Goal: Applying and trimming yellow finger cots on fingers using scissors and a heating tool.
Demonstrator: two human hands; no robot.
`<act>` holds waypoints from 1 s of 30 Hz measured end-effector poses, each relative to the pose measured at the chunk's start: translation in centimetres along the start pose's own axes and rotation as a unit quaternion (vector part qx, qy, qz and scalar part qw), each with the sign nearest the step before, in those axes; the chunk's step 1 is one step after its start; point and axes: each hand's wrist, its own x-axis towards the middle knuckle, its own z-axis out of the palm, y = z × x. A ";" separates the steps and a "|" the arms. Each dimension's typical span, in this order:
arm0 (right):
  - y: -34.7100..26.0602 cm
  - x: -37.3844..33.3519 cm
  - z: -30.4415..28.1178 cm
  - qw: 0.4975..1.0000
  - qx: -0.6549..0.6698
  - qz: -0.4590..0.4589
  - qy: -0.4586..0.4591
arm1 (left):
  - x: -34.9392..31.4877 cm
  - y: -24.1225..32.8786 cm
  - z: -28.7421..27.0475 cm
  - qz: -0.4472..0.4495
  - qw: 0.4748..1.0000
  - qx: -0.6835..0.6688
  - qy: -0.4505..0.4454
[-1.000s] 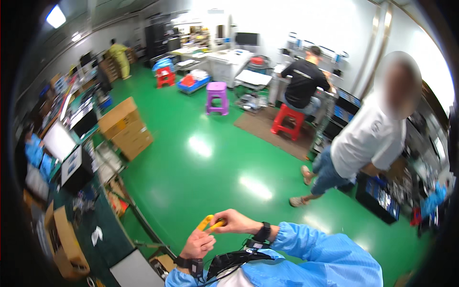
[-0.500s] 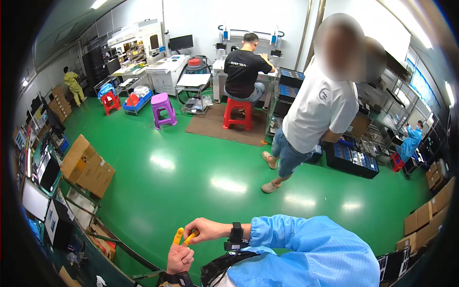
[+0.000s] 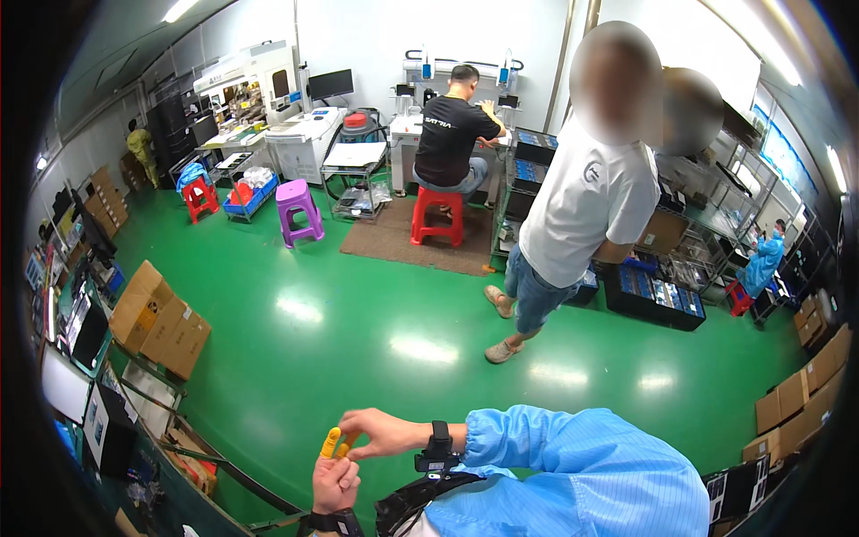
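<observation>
My left hand (image 3: 335,485) is raised at the lower middle. Its index finger points up in a yellow finger cot (image 3: 330,442). The other fingers curl into the palm, and whatever they may hold is hidden. Close on its right is my right hand (image 3: 383,433), bent over toward that finger with thumb and fingertips closed together. A second yellow finger cot (image 3: 345,448) shows at its fingertips; whether it sits on a finger or is only pinched cannot be told. Dark bands with small devices circle both wrists, and a blue sleeve covers my right arm.
A person in a white shirt (image 3: 586,201) stands ahead on the right. Another sits on a red stool (image 3: 438,215) at a machine. A purple stool (image 3: 300,213), cardboard boxes (image 3: 161,320) and a dark bench (image 3: 148,506) lie to the left. More boxes (image 3: 792,403) line the right.
My right hand's fingers have shifted slightly left, closer to my left hand's raised finger. The whole view has moved a little. The standing person stays in place.
</observation>
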 end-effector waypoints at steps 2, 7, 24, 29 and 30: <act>-0.8 0.0 0.1 0.991 -0.051 -0.087 0.087 | 0.4 0.2 0.2 0.063 0.990 -0.040 0.122; -2.6 0.6 2.7 0.961 -0.196 -0.171 0.095 | 1.8 0.2 -0.2 0.094 0.972 -0.169 0.131; -2.0 2.1 5.5 0.953 -0.260 -0.156 -0.003 | 0.5 -2.6 -2.2 0.074 0.966 -0.141 0.204; -2.6 2.5 6.1 0.952 -0.264 -0.155 0.005 | -0.4 -3.1 -3.2 0.076 0.969 -0.109 0.210; -2.5 2.4 5.9 0.945 -0.287 -0.154 0.024 | -0.1 -3.0 -2.9 0.069 0.970 -0.114 0.202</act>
